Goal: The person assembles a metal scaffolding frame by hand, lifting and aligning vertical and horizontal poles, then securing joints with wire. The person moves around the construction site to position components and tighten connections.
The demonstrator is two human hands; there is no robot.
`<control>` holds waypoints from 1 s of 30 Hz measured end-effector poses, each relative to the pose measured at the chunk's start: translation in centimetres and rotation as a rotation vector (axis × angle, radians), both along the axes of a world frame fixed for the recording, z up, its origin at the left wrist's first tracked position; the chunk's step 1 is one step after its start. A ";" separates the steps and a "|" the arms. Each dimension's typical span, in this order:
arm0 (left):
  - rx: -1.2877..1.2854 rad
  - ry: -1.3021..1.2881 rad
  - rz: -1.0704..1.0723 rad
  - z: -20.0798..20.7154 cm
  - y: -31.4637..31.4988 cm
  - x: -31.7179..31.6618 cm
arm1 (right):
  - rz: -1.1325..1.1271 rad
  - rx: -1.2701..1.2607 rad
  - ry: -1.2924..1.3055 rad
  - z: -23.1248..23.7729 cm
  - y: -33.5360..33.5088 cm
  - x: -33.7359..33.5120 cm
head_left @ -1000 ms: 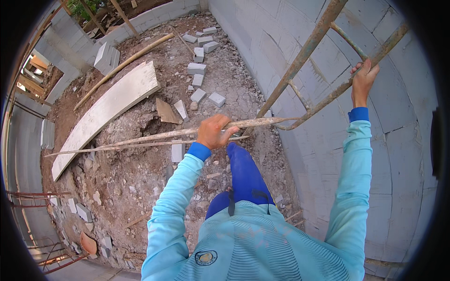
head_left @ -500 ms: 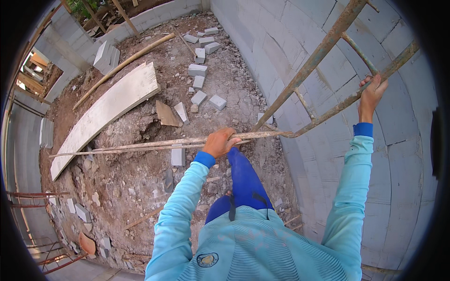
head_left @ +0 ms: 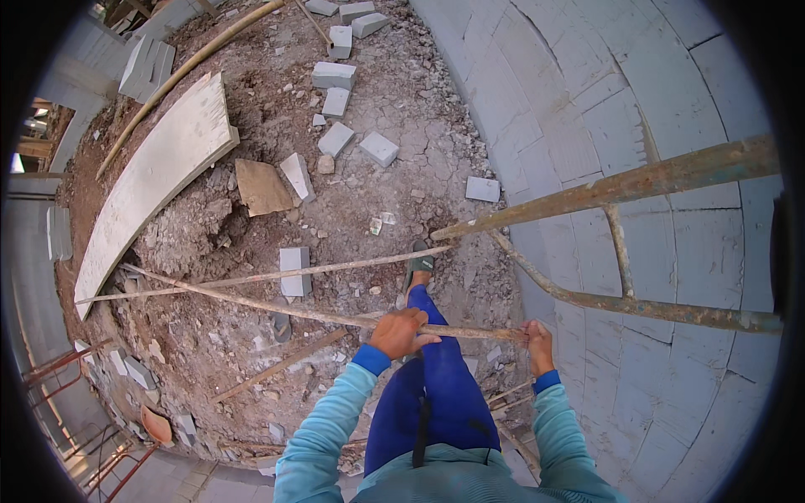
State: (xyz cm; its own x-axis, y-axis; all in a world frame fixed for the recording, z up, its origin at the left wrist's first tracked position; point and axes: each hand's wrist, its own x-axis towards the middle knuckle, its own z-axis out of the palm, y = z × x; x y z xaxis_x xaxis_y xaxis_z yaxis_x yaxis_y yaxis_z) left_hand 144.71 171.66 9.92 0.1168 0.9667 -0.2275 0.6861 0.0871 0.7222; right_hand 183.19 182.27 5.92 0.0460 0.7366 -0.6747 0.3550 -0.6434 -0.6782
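A long thin wooden pole (head_left: 277, 308) slants across the ground in front of my legs. My left hand (head_left: 401, 334) is closed around it ahead of my thighs. At the pole's right end, my right hand (head_left: 538, 344) has its fingers closed on the tip. A second thin pole (head_left: 352, 263) stretches past my sandalled foot (head_left: 421, 265), touched by neither hand. Beyond my right hand, a rusty, paint-spotted metal scaffold frame (head_left: 620, 186) stands near the wall; its upper part runs out of view.
A grey block wall (head_left: 671, 394) rises on the right. Light blocks (head_left: 334, 75) lie scattered over rough, rubble-strewn soil. To the left are a long pale curved-looking board (head_left: 159, 189), a bamboo pole (head_left: 189, 71), a brown flat piece (head_left: 262, 186) and an orange pan (head_left: 156, 426).
My right hand has let go of the scaffold frame and come down to the pole's end. The two poles, formerly together at my left hand, are now apart; the left hand holds one.
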 end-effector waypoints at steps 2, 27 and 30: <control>-0.031 -0.013 0.002 -2.9 0.7 0.1 | 0.179 -0.217 -0.024 -6.6 1.3 0.2; -0.474 0.245 0.185 -36.3 9.1 -1.9 | 0.594 -0.495 -0.003 -45.3 15.3 -12.1; -0.475 0.245 0.204 -38.0 10.5 -2.3 | 0.520 -0.286 0.098 -46.3 14.3 -9.9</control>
